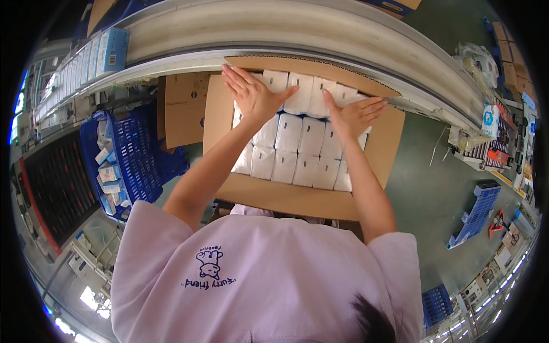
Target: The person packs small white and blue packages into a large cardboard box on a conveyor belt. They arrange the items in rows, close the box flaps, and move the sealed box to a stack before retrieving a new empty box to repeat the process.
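While both palms are spread over the top of an open carton (286,194), the work in hand looks like settling or checking rows of white packs (311,136) that are already in it. The carton sits at the upper centre of the frame, just beside a pale rail (286,28), with its flaps folded outward; the packs stand close together inside in about three rows.

The left hand (250,96) is above the carton's upper left corner, fingers apart and thumb pointing inward, grasping nothing. The right hand (350,116) is over the right part of the packs, equally unclosed, its fingers reaching toward the right flap (390,134) and holding nothing. Whether either palm presses on the packs cannot be told from this angle.

As a judgement, the next move calls for flat, even pressure if any pack stands proud, then for taking the flaps by their edges if the layer is complete. The far flap (320,70) leans near the rail, so folding it in would need fingers behind it.
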`<control>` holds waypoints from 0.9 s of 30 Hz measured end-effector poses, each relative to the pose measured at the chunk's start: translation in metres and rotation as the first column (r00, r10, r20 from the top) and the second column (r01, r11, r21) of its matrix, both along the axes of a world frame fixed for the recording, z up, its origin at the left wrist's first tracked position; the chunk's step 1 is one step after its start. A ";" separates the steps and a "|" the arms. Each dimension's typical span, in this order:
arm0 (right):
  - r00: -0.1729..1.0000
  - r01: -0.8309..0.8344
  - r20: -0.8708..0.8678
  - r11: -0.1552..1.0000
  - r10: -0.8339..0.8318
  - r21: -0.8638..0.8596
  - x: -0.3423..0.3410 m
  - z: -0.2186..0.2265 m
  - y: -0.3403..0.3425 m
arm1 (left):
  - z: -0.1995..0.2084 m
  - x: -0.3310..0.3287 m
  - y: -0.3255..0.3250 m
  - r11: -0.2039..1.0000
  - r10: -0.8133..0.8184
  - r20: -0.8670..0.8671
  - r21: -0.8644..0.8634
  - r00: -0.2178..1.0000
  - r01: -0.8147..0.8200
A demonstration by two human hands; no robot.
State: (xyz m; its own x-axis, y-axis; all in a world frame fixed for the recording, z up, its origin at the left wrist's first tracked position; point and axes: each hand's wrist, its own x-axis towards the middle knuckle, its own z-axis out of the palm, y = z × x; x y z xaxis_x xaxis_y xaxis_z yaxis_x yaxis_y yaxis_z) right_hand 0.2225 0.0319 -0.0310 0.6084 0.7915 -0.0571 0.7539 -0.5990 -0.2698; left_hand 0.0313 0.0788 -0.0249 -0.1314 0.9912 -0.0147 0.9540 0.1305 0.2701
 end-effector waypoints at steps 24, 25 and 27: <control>0.624 -0.739 -0.705 0.549 0.337 -0.391 0.025 0.080 -0.109 | 0.080 -0.075 -0.023 0.678 -0.247 0.469 -0.542 0.848 0.497; 0.547 -0.814 -0.705 0.483 0.451 -0.323 0.031 0.083 -0.122 | 0.083 -0.029 -0.027 0.618 -0.517 0.175 -0.601 0.838 0.507; 0.296 -0.951 -0.772 0.251 0.563 -0.182 0.031 0.105 -0.153 | 0.046 0.003 -0.029 0.607 -0.603 0.052 -0.618 0.796 0.500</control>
State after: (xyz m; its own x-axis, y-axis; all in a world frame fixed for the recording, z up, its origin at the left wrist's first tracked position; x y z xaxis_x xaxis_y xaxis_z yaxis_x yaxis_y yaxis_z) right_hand 0.2539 -0.1206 0.0744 -0.5777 0.4964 -0.6480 0.7680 0.0617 -0.6374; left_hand 0.0343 0.0500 0.0214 0.3859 0.6731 -0.6309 0.9168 -0.3561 0.1808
